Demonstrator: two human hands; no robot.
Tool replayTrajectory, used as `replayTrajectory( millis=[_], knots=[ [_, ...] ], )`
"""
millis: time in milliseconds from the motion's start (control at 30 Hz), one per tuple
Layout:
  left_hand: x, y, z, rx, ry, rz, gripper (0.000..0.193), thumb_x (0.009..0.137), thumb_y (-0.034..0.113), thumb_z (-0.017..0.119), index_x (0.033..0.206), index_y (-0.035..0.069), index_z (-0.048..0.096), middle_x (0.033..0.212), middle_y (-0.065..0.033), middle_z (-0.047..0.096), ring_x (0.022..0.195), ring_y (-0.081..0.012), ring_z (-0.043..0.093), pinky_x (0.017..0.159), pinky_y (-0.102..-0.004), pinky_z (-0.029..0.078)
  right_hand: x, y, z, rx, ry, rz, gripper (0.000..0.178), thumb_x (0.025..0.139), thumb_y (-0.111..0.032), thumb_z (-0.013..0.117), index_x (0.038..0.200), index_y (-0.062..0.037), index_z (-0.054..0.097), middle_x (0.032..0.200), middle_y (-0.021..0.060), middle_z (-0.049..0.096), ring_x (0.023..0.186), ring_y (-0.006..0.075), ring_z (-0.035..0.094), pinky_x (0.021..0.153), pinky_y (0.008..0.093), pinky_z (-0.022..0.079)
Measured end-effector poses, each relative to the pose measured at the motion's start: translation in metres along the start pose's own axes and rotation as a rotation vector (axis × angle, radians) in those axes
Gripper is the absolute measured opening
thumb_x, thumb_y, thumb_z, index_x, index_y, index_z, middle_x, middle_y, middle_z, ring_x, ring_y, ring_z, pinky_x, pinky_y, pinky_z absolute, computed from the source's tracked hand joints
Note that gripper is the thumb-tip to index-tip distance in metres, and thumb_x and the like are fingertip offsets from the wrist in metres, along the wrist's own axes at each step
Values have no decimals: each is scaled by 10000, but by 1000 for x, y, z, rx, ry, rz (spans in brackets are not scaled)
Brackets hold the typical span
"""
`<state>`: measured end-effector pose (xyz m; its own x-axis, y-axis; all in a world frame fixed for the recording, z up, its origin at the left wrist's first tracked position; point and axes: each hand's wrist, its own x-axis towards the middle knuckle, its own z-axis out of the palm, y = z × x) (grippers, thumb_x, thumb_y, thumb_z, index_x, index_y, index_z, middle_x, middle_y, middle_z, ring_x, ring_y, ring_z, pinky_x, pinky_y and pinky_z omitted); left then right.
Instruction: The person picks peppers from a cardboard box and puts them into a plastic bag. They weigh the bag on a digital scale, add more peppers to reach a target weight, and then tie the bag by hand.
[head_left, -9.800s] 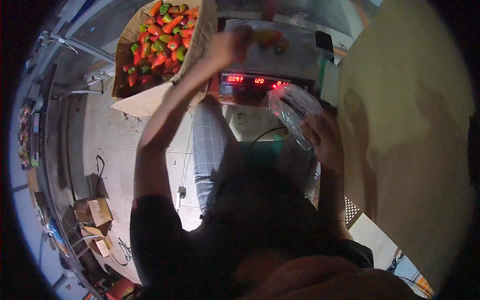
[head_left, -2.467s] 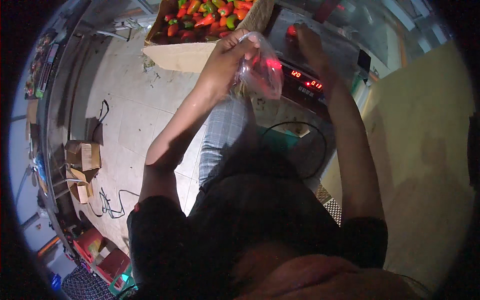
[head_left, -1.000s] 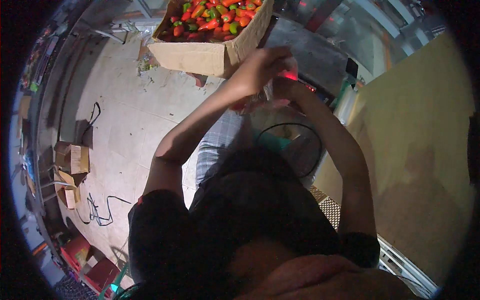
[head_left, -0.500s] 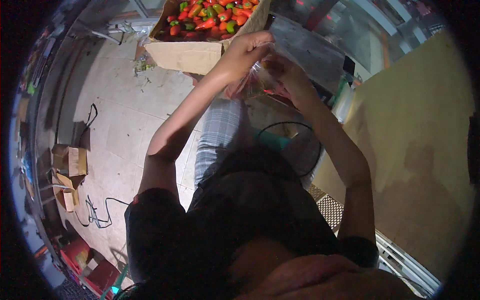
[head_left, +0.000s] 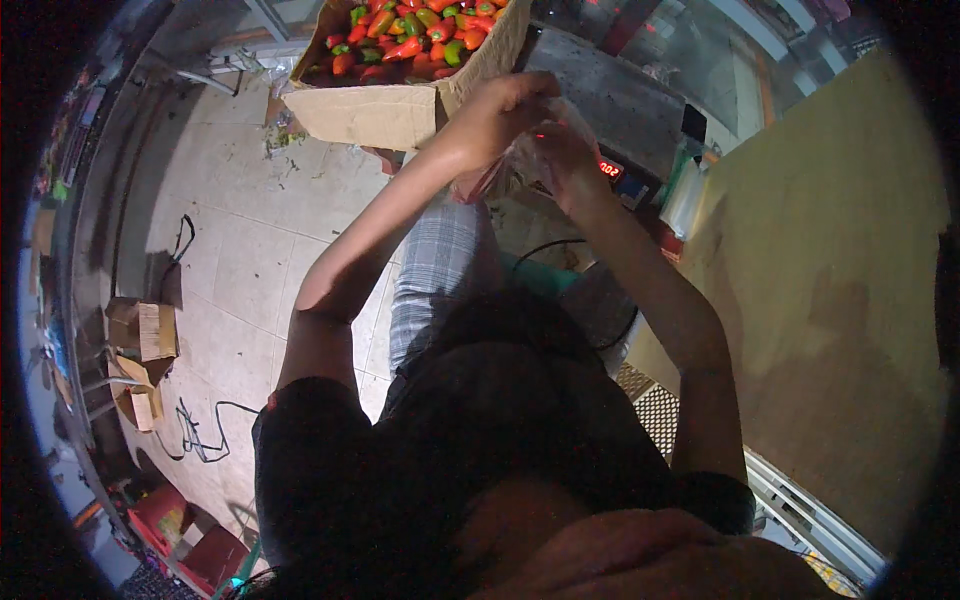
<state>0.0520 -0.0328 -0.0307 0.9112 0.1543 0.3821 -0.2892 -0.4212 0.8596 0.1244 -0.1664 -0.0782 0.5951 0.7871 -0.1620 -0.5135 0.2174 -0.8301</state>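
My left hand (head_left: 492,118) pinches a thin clear plastic bag (head_left: 514,160), with its fingers curled at the bag's upper part. Close by on the right, my right hand (head_left: 568,158) also grips the bag, partly seen through the film. Something reddish shows low in the bag, too blurred to name. Just beyond my left hand stands an open cardboard box (head_left: 365,116) full of red, orange and green peppers (head_left: 405,40). Behind my right hand lies the dark metal platform of a scale (head_left: 610,92), its red lit display (head_left: 610,169) beside my wrist.
A large tan board (head_left: 830,270) leans along the right side. On the tiled floor (head_left: 240,260) at the left are smaller cardboard boxes (head_left: 145,335) and a loose black cord (head_left: 205,440). A red container (head_left: 160,515) sits at the lower left.
My right hand and forearm have shifted slightly left and down, uncovering the scale's red display. Both hands keep hold of the bag, and the view has shifted a little.
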Motion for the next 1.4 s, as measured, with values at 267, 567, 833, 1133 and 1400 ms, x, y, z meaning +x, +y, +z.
replayTrajectory(
  millis=[267, 567, 833, 1133, 1400],
  knots=[
    [7, -9, -15, -91, 10, 38, 161, 929, 129, 445, 868, 5, 526, 756, 12, 528, 718, -52, 480, 636, -201, 391, 0, -41, 17, -1174, -117, -310, 318, 769, -5, 594, 1081, -51, 554, 1041, 92, 577, 946, 171, 571, 775, 296, 489],
    [11, 1, -10, -209, 116, 105, 206, 931, 192, 460, 798, 38, 496, 721, 39, 492, 671, -30, 439, 593, -192, 356, 12, -12, 21, -713, -505, -479, 387, 704, -127, 659, 1050, -7, 531, 950, 170, 587, 908, 345, 575, 798, 393, 462],
    [7, 1, -21, -300, 124, 51, 195, 928, 213, 483, 825, 50, 504, 712, 50, 479, 651, -23, 434, 582, -182, 347, 20, -24, 26, -1183, -351, -498, 400, 682, -117, 691, 1033, 2, 540, 968, 162, 580, 923, 306, 568, 795, 369, 443],
    [5, -8, -13, -345, 64, 12, 201, 931, 197, 469, 828, 32, 521, 724, 27, 523, 675, -37, 490, 600, -183, 384, 26, 11, 14, -723, -345, -136, 185, 752, -78, 617, 921, -20, 568, 928, 48, 555, 892, 164, 552, 769, 303, 451],
    [-7, 3, -25, -292, 104, -37, 182, 910, 178, 492, 836, 25, 557, 737, 16, 561, 691, -41, 499, 620, -195, 388, 50, 44, 20, -935, -491, -446, 315, 863, -214, 507, 1089, 5, 505, 1020, 129, 550, 960, 265, 538, 911, 397, 377]
  ],
)
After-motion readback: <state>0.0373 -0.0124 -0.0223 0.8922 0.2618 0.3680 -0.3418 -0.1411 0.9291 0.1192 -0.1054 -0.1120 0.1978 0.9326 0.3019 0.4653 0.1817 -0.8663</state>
